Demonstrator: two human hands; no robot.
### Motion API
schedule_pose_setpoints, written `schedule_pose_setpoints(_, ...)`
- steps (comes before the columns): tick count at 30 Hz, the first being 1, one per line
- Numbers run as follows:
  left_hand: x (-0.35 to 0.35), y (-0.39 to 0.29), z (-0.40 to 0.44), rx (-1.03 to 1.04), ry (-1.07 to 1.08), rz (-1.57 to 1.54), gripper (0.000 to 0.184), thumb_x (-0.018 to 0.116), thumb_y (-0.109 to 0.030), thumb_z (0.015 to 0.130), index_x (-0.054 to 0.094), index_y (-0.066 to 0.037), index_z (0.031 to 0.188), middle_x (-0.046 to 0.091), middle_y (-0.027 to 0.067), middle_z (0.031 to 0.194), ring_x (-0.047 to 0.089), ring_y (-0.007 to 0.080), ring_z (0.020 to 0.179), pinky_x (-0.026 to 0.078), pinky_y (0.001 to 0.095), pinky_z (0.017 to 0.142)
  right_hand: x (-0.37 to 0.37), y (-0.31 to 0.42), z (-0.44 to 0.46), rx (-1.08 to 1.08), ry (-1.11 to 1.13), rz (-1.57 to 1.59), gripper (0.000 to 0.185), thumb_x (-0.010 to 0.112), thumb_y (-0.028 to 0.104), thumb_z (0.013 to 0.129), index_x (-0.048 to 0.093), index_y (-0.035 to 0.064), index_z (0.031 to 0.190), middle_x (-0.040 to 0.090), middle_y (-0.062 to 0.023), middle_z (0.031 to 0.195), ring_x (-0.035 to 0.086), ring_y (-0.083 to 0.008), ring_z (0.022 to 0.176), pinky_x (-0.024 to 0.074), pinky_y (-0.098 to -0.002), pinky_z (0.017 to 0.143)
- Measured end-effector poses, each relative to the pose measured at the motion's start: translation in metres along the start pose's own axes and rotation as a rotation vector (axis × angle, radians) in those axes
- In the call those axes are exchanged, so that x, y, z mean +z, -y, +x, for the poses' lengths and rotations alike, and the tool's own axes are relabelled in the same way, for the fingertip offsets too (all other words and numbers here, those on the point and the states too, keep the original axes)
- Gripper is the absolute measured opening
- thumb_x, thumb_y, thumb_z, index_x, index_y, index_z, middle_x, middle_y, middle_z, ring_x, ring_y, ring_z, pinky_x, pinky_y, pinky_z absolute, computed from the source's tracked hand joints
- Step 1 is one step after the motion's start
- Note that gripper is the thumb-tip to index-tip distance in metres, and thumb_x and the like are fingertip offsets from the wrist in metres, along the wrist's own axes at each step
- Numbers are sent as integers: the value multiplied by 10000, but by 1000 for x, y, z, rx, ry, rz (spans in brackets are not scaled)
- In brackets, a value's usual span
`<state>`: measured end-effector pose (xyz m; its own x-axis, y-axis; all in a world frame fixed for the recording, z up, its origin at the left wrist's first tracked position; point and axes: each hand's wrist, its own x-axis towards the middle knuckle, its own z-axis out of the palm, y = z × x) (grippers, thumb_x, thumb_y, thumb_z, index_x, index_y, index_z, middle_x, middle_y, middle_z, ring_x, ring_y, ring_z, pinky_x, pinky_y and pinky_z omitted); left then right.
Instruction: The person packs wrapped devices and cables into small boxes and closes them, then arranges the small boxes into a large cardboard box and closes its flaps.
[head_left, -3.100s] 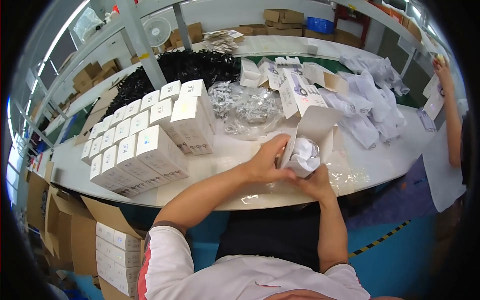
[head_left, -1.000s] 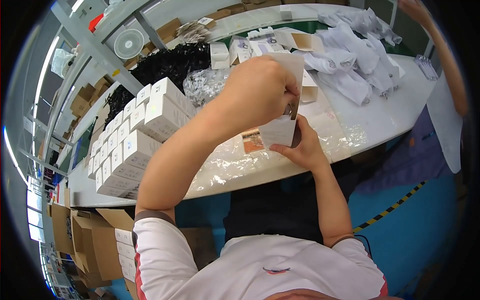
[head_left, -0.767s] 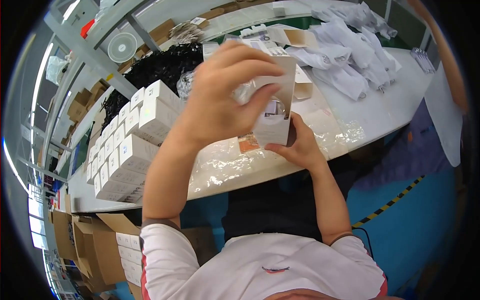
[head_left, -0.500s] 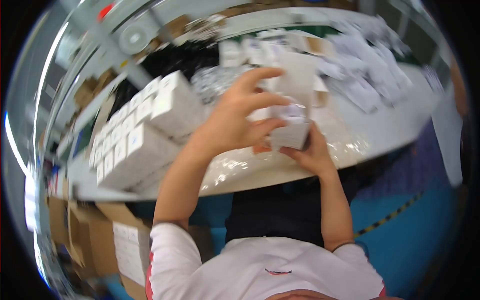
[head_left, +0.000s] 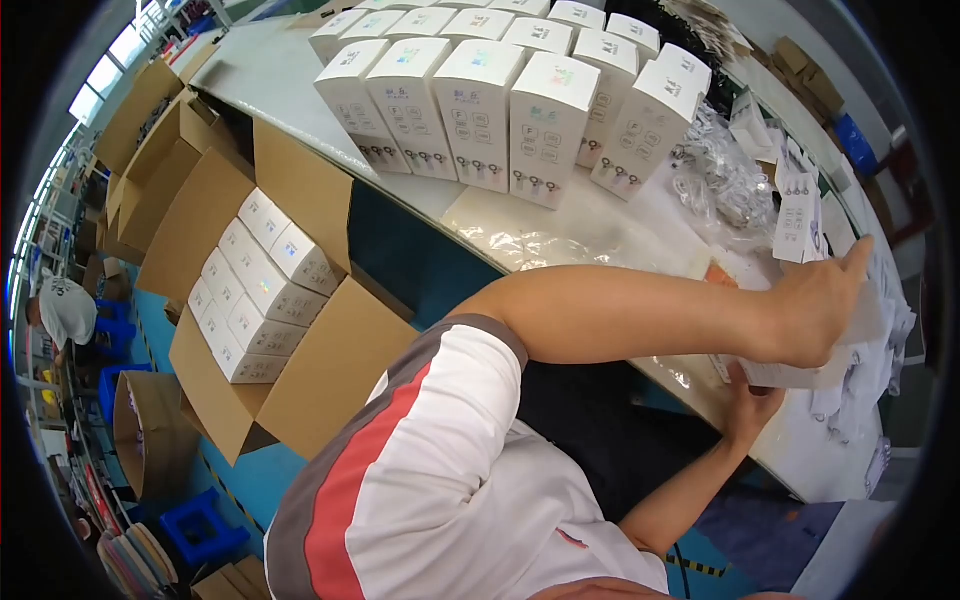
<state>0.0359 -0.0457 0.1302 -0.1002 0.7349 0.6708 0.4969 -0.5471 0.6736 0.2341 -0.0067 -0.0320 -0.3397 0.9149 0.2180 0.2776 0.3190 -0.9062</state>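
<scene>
An upright white box point(head_left: 780, 375), partly covered by my hands, is at the right over the table's front edge. My right hand point(head_left: 757, 402) is closed around its lower end. Across its upper part lies my left hand point(head_left: 815, 310), back toward the camera, one finger stretched out and the others hidden, so its grip cannot be made out. Rows of closed white boxes point(head_left: 545, 130) stand on the table point(head_left: 280, 75). To their right are clear bags of metal-looking parts point(head_left: 735, 190) and a white printed carton point(head_left: 797, 220).
An open cardboard box point(head_left: 325, 370) with white boxes point(head_left: 262, 290) inside is on the left below the table. Blue stools point(head_left: 200, 528) and a person in a white top point(head_left: 68, 308) are farther left. White wrapped items point(head_left: 870, 385) lie at the right.
The view has swung left, bringing the rows of boxes and the open cardboard box nearer the middle. My left hand, earlier spread beside the held box, now lies over it.
</scene>
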Motion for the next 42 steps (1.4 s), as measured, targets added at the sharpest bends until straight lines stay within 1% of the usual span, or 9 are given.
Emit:
schedule_pose_setpoints(5,15,11,4,-146,52,-232,830,718,60,689,375,215,1429,685,400,959,697,520,1031,563,485,921,9,60,4,-666,-435,159,675,682,75,1037,316,-17,1597,432,-227,1612,493,-313,1438,415,-471,1198)
schedule_pose_setpoints(10,34,28,-6,57,-218,-289,632,588,67,733,516,73,1360,706,286,1034,686,506,999,553,500,917,8,95,19,-709,-411,-223,497,694,229,1029,566,37,1469,499,-215,1570,473,-351,1460,427,-457,1157)
schedule_pose_setpoints(14,24,17,-9,-121,-113,-558,413,640,-22,956,557,58,1352,724,162,1178,679,195,1123,526,337,986,6,116,16,-784,-437,-255,339,824,65,841,751,7,1167,548,-236,1478,601,-381,1276,504,-463,1073)
schedule_pose_setpoints(19,10,39,-21,-135,123,-1203,469,449,-204,1124,465,107,1474,620,186,1394,617,223,1270,490,347,1072,0,118,11,-744,-358,-114,344,826,64,863,767,19,1199,515,-218,1497,614,-368,1254,518,-448,1071)
schedule_pose_setpoints(23,16,48,-23,-168,201,-1003,447,579,-21,1034,492,68,1462,625,166,1379,624,202,1235,494,352,1075,-9,110,10,-658,-248,39,262,716,72,981,752,1,1231,536,-211,1488,610,-318,1279,499,-421,1094)
schedule_pose_setpoints(30,25,32,-17,-232,66,-923,180,558,133,960,659,10,1042,729,133,1151,681,175,1107,530,316,1003,-12,128,7,-432,-231,572,452,689,13,986,607,-6,1431,567,-174,1529,624,-295,1336,487,-424,1135)
schedule_pose_setpoints(34,31,57,-23,201,49,-808,196,476,77,960,662,22,985,723,187,1172,677,280,1151,510,394,1033,-53,131,16,-785,-21,-145,380,768,-4,882,755,23,1262,709,-194,1337,667,-330,1284,521,-413,1091)
schedule_pose_setpoints(38,32,69,-27,533,61,-570,330,627,-253,982,632,17,1171,668,216,1271,602,396,1258,439,503,1118,-57,129,13,-852,-1,-231,410,840,84,856,774,15,1254,660,-253,1425,623,-426,1352,493,-499,1127)
schedule_pose_setpoints(42,34,72,-27,616,39,-372,428,711,-191,917,594,24,1268,650,225,1297,607,402,1221,443,508,1109,-59,125,17,-886,5,-275,418,860,100,848,770,0,1244,661,-259,1417,632,-423,1337,513,-481,1107)
